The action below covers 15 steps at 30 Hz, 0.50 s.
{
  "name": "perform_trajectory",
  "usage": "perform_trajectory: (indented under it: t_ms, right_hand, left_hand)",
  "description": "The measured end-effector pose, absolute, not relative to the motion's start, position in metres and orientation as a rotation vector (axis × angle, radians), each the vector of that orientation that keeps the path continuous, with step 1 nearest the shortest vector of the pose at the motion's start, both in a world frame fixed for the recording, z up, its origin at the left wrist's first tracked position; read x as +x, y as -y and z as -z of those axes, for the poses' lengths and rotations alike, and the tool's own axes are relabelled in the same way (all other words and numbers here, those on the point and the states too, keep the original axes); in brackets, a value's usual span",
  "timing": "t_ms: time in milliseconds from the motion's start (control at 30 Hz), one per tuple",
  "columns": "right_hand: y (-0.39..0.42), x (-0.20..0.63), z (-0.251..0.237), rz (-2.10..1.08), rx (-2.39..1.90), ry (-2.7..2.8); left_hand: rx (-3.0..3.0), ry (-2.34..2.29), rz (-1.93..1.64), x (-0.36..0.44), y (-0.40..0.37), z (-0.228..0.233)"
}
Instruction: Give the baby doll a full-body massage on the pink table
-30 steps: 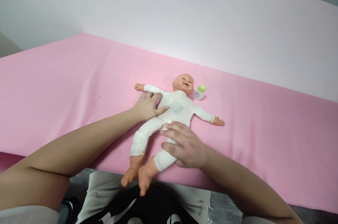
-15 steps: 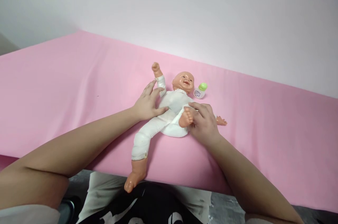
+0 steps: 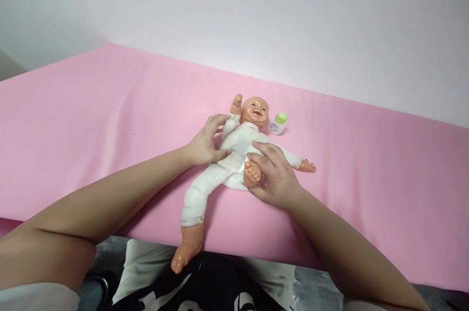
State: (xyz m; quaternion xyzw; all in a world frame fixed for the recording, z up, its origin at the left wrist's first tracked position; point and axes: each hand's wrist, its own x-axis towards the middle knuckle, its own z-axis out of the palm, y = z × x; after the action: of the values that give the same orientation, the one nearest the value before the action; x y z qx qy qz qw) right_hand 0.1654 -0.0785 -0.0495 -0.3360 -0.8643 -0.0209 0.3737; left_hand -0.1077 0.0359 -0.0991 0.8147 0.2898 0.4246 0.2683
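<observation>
While a baby doll (image 3: 234, 155) in a white bodysuit lies on its back across the near edge of a pink-covered table (image 3: 110, 120), a person works on it with both bare hands; the left hand (image 3: 205, 142) cups the doll's shoulder and upper arm, fingers curled loosely around the sleeve so that the small fist points up beside the head; the right hand (image 3: 273, 176) is wrapped around one leg, folding it up so that the bare foot (image 3: 252, 174) rests against the belly, fingers closed over the shin and ankle; the other leg hangs straight off the table's near edge toward the person's lap. Just to the right of the head stands a small white bottle with a green cap (image 3: 278, 123), apart from both hands. By the look of it, the limb-bending stage is under way; a next move would call for a soft hold on the folded leg and steady support at the shoulder, lest the doll slide off the edge.
</observation>
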Motion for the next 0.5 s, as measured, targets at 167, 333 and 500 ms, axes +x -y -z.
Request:
perform_trajectory:
  t_ms: [167,333,500]
  right_hand:
    - [0.077,0.17,0.053,-0.034,-0.805,2.191]
    - [0.08,0.164,0.055,-0.07,-0.819,2.137]
    - [0.078,0.159,0.061,-0.023,-0.774,2.137]
  left_hand:
    - [2.186,-0.762,-1.1,-0.11,-0.037,0.103]
    - [2.553,-0.698,-0.963,-0.108,-0.03,0.085]
    - [2.758,-0.724,-0.762,-0.106,-0.023,0.07]
